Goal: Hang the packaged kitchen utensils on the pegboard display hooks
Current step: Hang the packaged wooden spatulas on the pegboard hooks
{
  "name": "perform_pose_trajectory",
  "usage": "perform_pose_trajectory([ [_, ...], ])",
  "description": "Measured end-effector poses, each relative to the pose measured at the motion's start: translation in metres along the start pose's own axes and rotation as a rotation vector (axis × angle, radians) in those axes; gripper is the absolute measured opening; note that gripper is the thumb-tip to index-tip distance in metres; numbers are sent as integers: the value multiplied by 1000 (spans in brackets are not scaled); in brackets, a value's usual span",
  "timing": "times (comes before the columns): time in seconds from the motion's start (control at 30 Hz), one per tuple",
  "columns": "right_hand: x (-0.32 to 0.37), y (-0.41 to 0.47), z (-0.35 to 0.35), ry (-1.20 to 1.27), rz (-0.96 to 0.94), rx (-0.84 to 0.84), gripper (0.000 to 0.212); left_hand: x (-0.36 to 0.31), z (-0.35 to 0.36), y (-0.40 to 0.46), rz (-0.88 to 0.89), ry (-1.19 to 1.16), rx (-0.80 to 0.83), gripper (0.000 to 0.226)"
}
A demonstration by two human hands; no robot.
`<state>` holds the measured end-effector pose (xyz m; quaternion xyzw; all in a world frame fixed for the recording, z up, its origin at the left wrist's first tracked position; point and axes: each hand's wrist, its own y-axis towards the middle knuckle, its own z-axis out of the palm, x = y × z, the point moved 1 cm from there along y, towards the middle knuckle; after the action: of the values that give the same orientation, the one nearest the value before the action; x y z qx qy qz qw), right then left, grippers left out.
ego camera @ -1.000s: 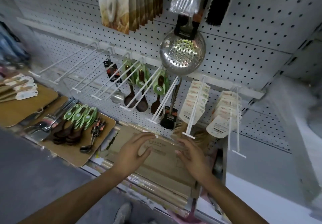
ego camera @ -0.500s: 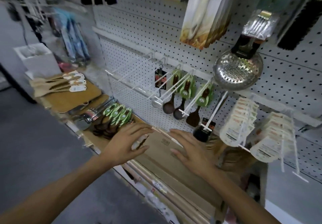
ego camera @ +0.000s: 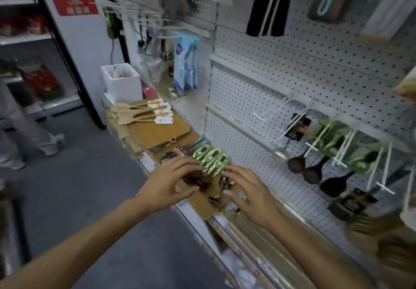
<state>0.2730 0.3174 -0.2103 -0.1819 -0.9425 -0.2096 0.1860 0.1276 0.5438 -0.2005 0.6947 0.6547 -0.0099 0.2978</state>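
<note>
A bundle of dark wooden spoons with green card labels [ego camera: 211,159] lies on a wooden board [ego camera: 202,207] on the shelf. My left hand [ego camera: 166,184] hovers over the spoons' dark bowls, fingers spread and reaching the green labels. My right hand [ego camera: 249,192] sits just right of the bundle, fingers spread over small black utensils [ego camera: 224,181]. Neither hand grips anything. White pegboard hooks [ego camera: 315,131] stick out at the right; some carry green-labelled dark spoons [ego camera: 326,153] and a steel ladle [ego camera: 280,153].
Pale wooden spatulas with white tags [ego camera: 144,112] lie on stacked boards at the left. A white box [ego camera: 122,81] stands behind them. A person's legs [ego camera: 24,135] are in the aisle at far left. Brushes [ego camera: 267,14] hang above.
The view has swung left. Both hands moved left from the cardboard box to the green-labelled spoon bundle on the board.
</note>
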Motion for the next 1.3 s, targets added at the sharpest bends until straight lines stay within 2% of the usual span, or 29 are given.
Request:
perform_pose_trajectory([
  [0.27, 75, 93, 54, 38, -68, 40, 47, 83, -69, -52, -127, 12, -49, 47],
  [0.47, 93, 157, 92, 34, -144, 143, 51, 135, -93, -68, -207, 31, -60, 47],
  [0.8, 85, 284, 158, 66, -218, 213, 53, 252, -118, -40, -316, 66, -47, 49],
  [1.03, 54, 404, 203, 100, -183, 239, 51, 362, -145, 11, -367, 133, -20, 48],
  [1.3, 42, 501, 246, 82, -187, 294, 52, 454, -162, 44, -432, 118, -33, 47],
])
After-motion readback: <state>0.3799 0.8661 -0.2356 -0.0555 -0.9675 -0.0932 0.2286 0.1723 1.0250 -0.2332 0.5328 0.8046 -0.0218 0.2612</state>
